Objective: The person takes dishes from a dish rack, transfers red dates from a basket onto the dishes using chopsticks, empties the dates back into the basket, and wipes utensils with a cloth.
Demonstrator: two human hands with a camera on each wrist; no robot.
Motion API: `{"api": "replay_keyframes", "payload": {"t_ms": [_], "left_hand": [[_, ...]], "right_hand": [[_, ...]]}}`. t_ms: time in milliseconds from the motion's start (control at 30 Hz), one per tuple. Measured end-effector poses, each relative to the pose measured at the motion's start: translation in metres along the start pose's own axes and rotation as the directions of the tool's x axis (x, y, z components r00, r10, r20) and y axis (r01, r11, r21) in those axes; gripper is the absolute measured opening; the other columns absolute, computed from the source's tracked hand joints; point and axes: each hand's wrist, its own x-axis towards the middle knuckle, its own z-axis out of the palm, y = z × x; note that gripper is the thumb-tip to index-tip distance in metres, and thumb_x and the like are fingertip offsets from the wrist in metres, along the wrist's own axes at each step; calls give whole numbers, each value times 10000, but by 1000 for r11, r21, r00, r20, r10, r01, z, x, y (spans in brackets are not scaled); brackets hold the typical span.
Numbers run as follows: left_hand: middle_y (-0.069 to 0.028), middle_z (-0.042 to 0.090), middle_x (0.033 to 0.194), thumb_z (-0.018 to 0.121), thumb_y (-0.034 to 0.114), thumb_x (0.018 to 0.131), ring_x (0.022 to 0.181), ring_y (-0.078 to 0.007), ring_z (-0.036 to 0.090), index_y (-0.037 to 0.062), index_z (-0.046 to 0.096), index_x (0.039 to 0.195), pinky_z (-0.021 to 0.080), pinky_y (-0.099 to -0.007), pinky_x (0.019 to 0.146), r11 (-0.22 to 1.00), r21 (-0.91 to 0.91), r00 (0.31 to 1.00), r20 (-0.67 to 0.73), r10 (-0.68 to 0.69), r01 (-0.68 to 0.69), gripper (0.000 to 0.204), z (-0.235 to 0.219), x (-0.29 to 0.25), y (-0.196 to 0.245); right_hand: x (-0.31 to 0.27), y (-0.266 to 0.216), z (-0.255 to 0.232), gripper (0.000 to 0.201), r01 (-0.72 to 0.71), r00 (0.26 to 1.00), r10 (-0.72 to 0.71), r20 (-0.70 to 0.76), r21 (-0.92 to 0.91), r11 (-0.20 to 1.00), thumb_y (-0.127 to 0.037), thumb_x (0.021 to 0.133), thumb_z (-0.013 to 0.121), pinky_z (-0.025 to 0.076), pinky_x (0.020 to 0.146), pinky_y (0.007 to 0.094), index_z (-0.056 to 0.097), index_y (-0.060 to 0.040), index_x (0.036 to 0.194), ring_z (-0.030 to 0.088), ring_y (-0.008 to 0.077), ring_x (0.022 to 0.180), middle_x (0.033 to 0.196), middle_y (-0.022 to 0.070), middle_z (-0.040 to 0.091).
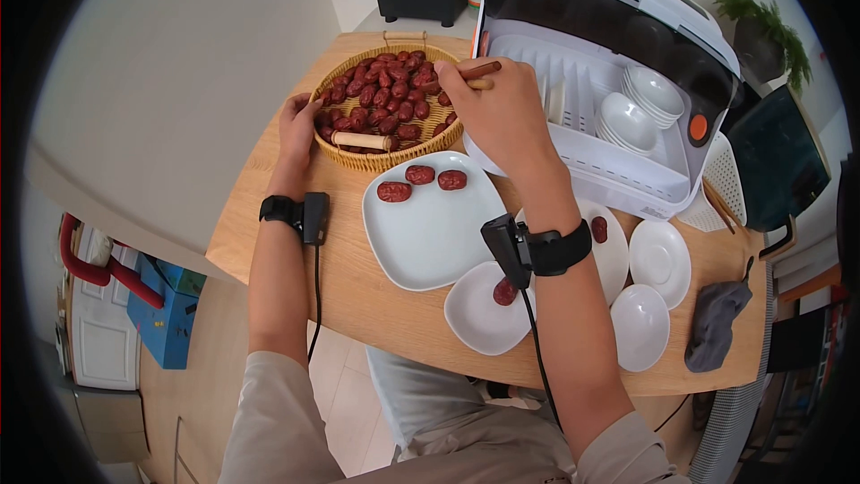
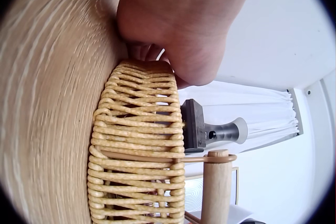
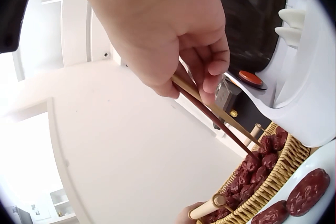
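Note:
A round wicker basket full of dried red dates stands on the table. My left hand holds its left side, thumb at the rim in the left wrist view. My right hand grips a pair of chopsticks, one dark red and one tan. Their tips reach in among the dates at the basket's right side in the right wrist view. Just in front of the basket, a white squarish plate carries three dates near its far edge.
A smaller plate and another plate, partly behind my right forearm, each bear one date. Beside them lie two small white dishes and a grey cloth item. An open white dish cabinet with bowls stands at the back right.

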Motion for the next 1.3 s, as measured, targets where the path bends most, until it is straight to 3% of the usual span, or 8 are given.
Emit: {"api": "replay_keyframes", "payload": {"t_ms": [333,667,733,833,900,1000,1167,1300], "left_hand": [[-88,635,969,595,117,908,833,-153,608,-24,538,1147,505,-267,730,1000,1,1000,-7,28,-28,283,1,1,-1],[-84,626,998,614,119,900,880,-153,595,-15,548,1125,491,-268,774,999,-35,1000,20,10,-10,270,-3,5,-7],[-84,621,1039,628,125,893,944,-154,585,-16,559,1118,477,-276,842,999,-45,1000,25,8,-7,275,-2,4,-6],[-79,630,946,603,114,902,772,-141,600,-18,537,1136,504,-258,674,998,-35,998,-8,55,-55,277,0,2,-4],[-82,623,1036,623,120,892,932,-155,584,-19,563,1117,473,-275,832,1000,-23,1000,28,-4,5,271,-2,0,-1],[-80,624,1032,624,117,889,933,-154,583,-17,570,1110,470,-275,833,1000,4,1000,9,-9,9,264,0,-1,1],[-82,629,946,596,98,903,757,-141,598,-19,531,1128,503,-259,660,998,-19,998,16,53,-53,261,-4,9,-13],[-94,626,970,590,93,906,779,-150,602,-21,527,1132,509,-262,673,999,-25,999,11,46,-45,261,-1,6,-9]], "right_hand": [[-7,43,30,233,158,987,-157,22,-78,984,-218,848,678,522,691,425,717,9,811,640,365,707,719,181,655],[2,18,-3,242,91,995,-91,40,-16,996,-185,843,664,525,659,403,699,44,774,633,363,638,668,208,638],[3,4,-16,225,87,994,-81,76,-77,993,-177,842,694,505,621,305,726,44,873,622,198,579,694,184,687],[-2,-33,-47,224,87,996,-84,34,-73,994,-178,828,704,483,574,274,722,44,855,592,135,567,682,143,691],[-10,-58,-72,170,130,990,-127,55,-71,989,-130,823,691,463,556,232,718,37,838,566,85,584,686,91,692],[-34,-76,-108,61,423,903,-393,177,-195,885,-37,803,684,459,525,215,720,9,820,599,68,581,662,65,682],[-49,-113,-138,29,450,701,-280,656,-102,887,-10,775,707,382,441,275,693,5,754,576,175,490,576,99,602],[-56,-120,-142,60,405,657,-202,726,-114,907,-17,762,720,350,428,301,679,7,726,525,208,452,543,96,554]]}}
